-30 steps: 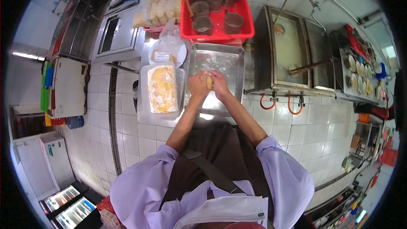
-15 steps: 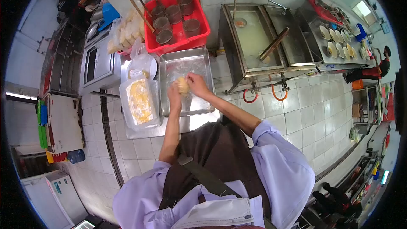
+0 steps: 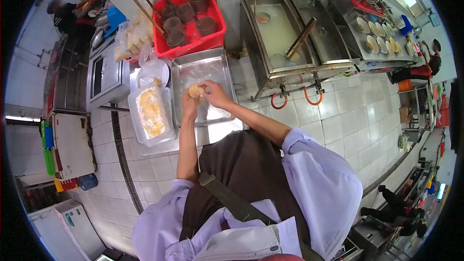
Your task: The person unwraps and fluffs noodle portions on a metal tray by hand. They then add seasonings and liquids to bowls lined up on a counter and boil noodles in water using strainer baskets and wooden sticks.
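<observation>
A small clump of yellow noodles (image 3: 195,91) is held over a shallow steel tray (image 3: 211,63). My left hand (image 3: 189,105) has its fingers wrapped around the clump's left side. On the other side, my right hand (image 3: 215,94) grips it with bent fingers. Left of the tray stands a translucent plastic container (image 3: 167,134), in which lies a flour-dusted yellow mass (image 3: 152,115), probably noodles. Behind that container is a white plate (image 3: 163,73) with a clear plastic bag (image 3: 148,60) on it.
A red bin (image 3: 221,28) holds several long-handled noodle strainers (image 3: 185,13). To the right is a steel boiling tank (image 3: 275,31) of cloudy liquid, with bowls (image 3: 374,44) on a counter beyond. Bagged food (image 3: 131,41) sits at the left. Other people work at the edges.
My head view has shifted slightly, so the scene sits further left. Both hands still hold the noodle clump, which has turned and looks looser, with strands showing above the fingers.
</observation>
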Available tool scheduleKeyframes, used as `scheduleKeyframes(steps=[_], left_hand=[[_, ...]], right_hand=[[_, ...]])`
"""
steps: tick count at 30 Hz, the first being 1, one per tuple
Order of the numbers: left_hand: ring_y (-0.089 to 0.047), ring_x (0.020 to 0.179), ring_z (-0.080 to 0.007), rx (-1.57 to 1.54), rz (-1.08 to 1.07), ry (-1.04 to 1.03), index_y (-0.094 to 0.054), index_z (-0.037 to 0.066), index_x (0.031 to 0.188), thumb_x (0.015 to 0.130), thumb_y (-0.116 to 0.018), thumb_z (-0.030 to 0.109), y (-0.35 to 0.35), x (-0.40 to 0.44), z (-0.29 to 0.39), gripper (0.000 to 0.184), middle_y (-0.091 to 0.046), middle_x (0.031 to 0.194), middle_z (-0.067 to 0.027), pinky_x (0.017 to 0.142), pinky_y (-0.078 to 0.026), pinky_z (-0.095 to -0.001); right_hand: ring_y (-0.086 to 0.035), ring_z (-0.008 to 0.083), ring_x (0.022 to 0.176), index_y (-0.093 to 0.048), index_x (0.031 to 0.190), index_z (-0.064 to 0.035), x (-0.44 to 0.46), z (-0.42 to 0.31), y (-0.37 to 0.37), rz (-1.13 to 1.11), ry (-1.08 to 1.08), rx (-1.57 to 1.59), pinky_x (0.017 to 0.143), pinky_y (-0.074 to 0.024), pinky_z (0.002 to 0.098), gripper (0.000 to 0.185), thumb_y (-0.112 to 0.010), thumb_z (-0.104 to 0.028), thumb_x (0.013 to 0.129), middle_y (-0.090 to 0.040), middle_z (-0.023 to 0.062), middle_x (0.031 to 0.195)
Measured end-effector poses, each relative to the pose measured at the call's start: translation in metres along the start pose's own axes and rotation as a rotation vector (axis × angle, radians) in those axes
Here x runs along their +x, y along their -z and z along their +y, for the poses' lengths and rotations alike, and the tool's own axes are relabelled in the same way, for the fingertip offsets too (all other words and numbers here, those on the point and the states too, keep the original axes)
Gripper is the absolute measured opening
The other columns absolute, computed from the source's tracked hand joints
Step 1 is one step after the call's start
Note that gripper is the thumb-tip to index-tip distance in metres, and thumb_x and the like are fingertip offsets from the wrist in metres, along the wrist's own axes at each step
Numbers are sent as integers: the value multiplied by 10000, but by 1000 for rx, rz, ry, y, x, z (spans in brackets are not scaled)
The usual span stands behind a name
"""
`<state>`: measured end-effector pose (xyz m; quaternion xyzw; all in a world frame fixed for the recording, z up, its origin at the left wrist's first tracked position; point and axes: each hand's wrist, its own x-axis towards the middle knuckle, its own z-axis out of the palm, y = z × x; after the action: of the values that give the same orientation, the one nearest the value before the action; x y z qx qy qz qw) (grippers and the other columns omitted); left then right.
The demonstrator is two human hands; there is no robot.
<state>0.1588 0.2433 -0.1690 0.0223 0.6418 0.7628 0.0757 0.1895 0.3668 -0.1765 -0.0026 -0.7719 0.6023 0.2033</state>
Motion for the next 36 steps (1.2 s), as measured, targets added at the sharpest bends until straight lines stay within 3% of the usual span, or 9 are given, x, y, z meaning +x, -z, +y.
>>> scheduleKeyframes(steps=[11,13,16,22,24,28,30,33,36], left_hand=[[-584,846,-137,372,35,51,-583,1,1035,831,-604,29,28,10,-49,207,-616,932,-64,695,-477,-266],[-569,863,-133,310,90,-211,-576,11,1033,824,-575,-3,2,3,-29,210,-599,935,-64,709,-471,-264],[-559,873,-130,16,13,-18,-565,20,1034,809,-565,-28,14,8,-43,230,-588,937,-53,727,-466,-268],[-570,794,-123,396,255,-122,-589,-7,949,777,-652,2,18,1,-62,184,-610,866,-58,694,-474,-266],[-572,761,-119,241,234,-26,-598,-11,952,791,-647,15,7,-9,-35,170,-617,850,-56,661,-474,-259],[-580,690,-108,191,186,-22,-609,-17,985,844,-566,2,-13,-5,9,149,-630,826,-51,580,-469,-241],[-586,717,-115,156,202,-42,-611,-12,992,840,-538,-8,-6,2,0,169,-634,838,-53,606,-473,-247],[-594,773,-131,145,157,-155,-612,-6,996,820,-500,-28,-2,8,-19,210,-636,854,-56,665,-475,-260],[-593,815,-151,296,145,-256,-605,-7,980,800,-504,-27,-7,1,-24,207,-629,857,-67,717,-467,-275]], right_hand=[[-603,128,822,-621,967,-13,9,30,1,-218,-280,249,733,-492,276,229,-601,52,748,-650,82,882],[-599,116,809,-619,960,-9,16,22,5,-174,-191,134,730,-490,271,229,-601,57,741,-653,78,878],[-600,117,814,-622,950,-7,21,31,7,-293,-279,481,734,-487,263,234,-614,54,724,-659,71,873],[-607,132,793,-629,927,22,37,30,6,-308,-280,107,728,-481,252,204,-565,79,741,-654,49,863],[-607,131,770,-639,924,21,34,28,0,-322,-348,471,727,-483,252,178,-561,68,771,-653,38,875],[-597,113,796,-650,947,4,20,57,-13,-363,-452,264,737,-475,246,163,-589,28,798,-651,32,879],[-581,104,815,-647,973,-8,21,27,-7,-164,-447,766,741,-465,237,186,-594,21,797,-643,25,890],[-574,105,831,-636,990,-15,20,36,-7,-273,-249,189,738,-456,229,220,-567,42,789,-634,20,900],[-581,117,836,-636,994,-27,25,48,-8,-153,-405,440,745,-457,234,249,-541,58,781,-638,24,928]])
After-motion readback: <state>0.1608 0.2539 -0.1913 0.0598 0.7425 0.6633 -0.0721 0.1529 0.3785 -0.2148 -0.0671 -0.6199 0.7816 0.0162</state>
